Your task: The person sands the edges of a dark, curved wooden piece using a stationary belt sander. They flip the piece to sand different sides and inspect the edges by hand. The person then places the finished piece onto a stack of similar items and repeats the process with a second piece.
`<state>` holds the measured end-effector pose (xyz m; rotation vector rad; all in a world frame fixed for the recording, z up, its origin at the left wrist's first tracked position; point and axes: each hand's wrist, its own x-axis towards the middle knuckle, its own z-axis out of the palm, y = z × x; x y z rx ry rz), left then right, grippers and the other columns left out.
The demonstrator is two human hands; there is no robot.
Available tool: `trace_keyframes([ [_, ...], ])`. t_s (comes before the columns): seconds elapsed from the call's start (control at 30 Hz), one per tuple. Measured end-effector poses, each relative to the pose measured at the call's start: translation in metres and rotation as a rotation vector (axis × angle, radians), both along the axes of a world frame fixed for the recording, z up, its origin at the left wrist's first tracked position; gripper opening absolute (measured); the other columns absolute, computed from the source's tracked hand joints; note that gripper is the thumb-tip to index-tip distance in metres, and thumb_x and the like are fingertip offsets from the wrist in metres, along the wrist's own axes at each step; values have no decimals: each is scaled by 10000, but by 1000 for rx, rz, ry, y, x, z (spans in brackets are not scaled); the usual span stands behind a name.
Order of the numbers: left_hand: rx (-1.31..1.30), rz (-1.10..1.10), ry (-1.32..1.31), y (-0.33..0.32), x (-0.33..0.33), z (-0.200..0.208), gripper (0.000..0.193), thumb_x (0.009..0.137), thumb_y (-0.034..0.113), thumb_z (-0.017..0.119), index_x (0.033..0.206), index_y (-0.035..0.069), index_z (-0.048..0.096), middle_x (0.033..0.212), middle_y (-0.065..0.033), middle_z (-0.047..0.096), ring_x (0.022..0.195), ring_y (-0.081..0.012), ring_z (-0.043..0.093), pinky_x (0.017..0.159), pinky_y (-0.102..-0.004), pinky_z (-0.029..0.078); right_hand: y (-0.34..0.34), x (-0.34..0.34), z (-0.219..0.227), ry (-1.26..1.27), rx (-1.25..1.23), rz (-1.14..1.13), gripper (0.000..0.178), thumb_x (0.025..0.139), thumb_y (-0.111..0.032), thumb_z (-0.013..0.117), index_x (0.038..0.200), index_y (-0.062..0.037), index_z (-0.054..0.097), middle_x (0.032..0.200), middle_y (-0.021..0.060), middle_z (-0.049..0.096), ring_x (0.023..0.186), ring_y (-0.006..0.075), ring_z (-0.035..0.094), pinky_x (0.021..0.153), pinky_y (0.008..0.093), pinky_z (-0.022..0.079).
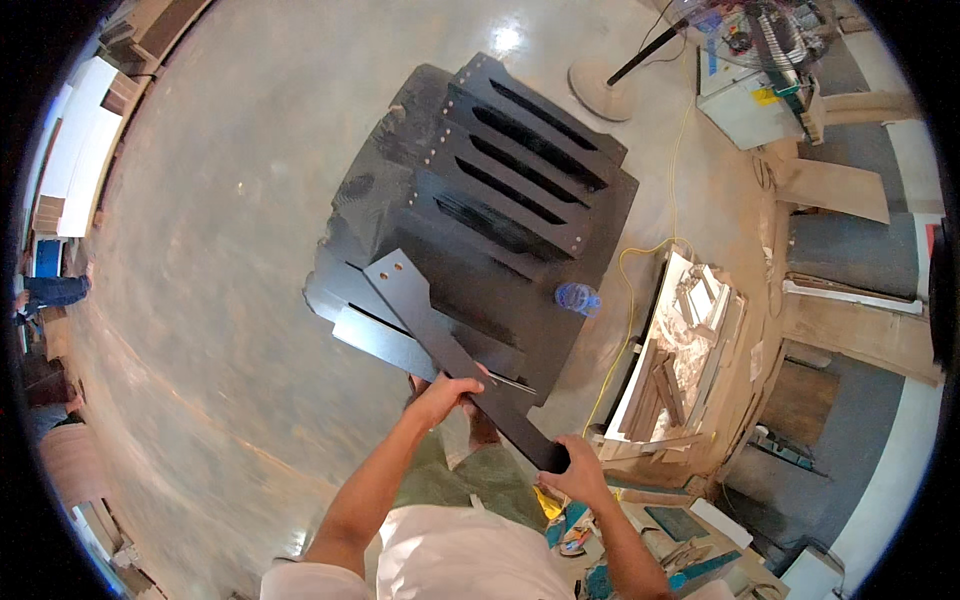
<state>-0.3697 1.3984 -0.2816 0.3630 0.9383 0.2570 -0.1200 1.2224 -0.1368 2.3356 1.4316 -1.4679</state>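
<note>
I hold a long, flat black board [452, 352] slantwise in front of me. Its wider far end has small round holes. My left hand [446, 398] is closed around its middle, while my right hand [577, 472] grips its near right end. Beneath it, a black slatted piece [535, 150] with rows of small holes along its edge lies on a dark, ragged-edged mat [600, 235]. A flat grey-sheened board [383, 343] lies at the mat's near left, partly covered by the held board. Right of the held board, a clear plastic bottle [577, 298] is on the mat.
A round fan base [603, 90] stands at the back right. A yellow cord [628, 290] runs along the floor by a low tray of wood scraps [660, 395]. A cluttered bench [690, 545] is near my right arm. Other people [55, 292] are at the far left.
</note>
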Motion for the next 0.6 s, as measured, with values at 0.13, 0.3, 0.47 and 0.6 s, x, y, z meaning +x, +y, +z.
trace_keyframes([
  [0.13,-27,205,94,23,15,-78,430,896,228,754,1251,20,626,1079,-76,693,970,-178,666,801,-343,547,30,-1,-79,-91,132,-39,708,665,-354,888,1243,-19,652,1199,223,650,1127,404,628,990,479,497],
  [0.3,919,-129,907,42,13,-174,940,841,484,824,1519,-13,404,1501,-268,498,1409,-393,467,1133,-603,371,93,8,-173,-227,248,-12,743,673,-365,874,1284,-16,633,1236,221,654,1161,417,620,1020,487,491],
  [0.47,859,-867,1102,30,-7,-233,1548,604,695,895,1653,3,-10,1694,-340,-94,1554,-570,-101,1094,-861,114,162,36,-232,-291,399,42,745,664,-341,873,1283,-5,631,1267,213,651,1205,421,595,1056,474,476],
  [0.6,753,-1162,1056,41,2,-236,1598,601,675,913,1634,-40,-73,1666,-382,-149,1525,-610,-150,1106,-855,85,220,59,-266,-325,447,-18,750,649,-348,866,1272,5,645,1276,223,646,1216,421,583,1077,475,463],
])
